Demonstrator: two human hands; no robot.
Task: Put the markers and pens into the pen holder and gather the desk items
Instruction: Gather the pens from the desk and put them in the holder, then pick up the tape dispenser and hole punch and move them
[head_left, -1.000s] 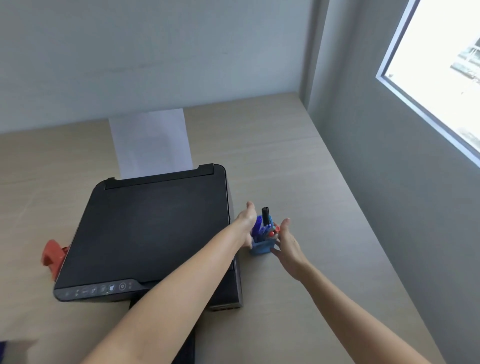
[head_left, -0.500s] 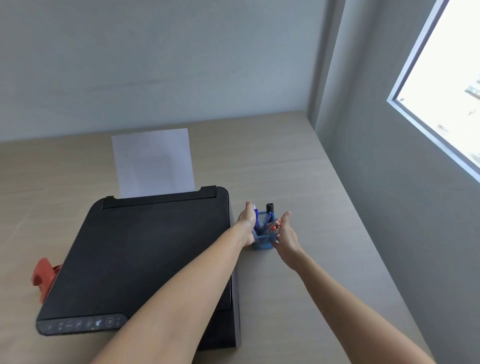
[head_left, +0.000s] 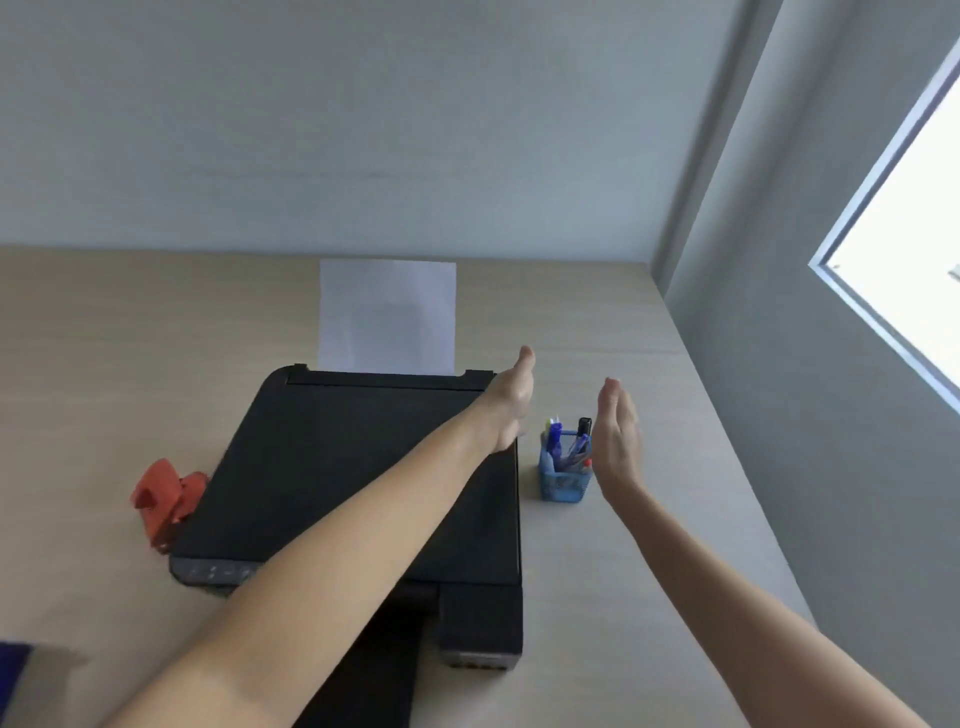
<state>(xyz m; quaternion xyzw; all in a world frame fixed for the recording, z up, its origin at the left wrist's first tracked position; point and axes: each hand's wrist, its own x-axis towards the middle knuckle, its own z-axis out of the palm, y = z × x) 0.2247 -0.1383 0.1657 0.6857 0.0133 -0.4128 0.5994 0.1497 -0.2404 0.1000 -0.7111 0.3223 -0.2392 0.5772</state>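
Observation:
A small blue mesh pen holder (head_left: 564, 483) stands on the wooden desk just right of the black printer. Several pens and markers (head_left: 569, 442) stick up out of it, blue ones and one with a black cap. My left hand (head_left: 511, 402) hovers above the printer's right edge, fingers extended and empty, to the left of the holder. My right hand (head_left: 616, 436) is raised flat and open just right of the holder, not touching it.
The black printer (head_left: 337, 478) fills the desk's middle, with a white sheet (head_left: 387, 314) in its rear feed. A red hole punch (head_left: 163, 499) lies at its left side. A grey wall and a window (head_left: 914, 249) bound the desk on the right.
Both hands have let go of the pen holder and lifted away from it, spreading apart. The holder stands alone on the desk. The camera has tilted up.

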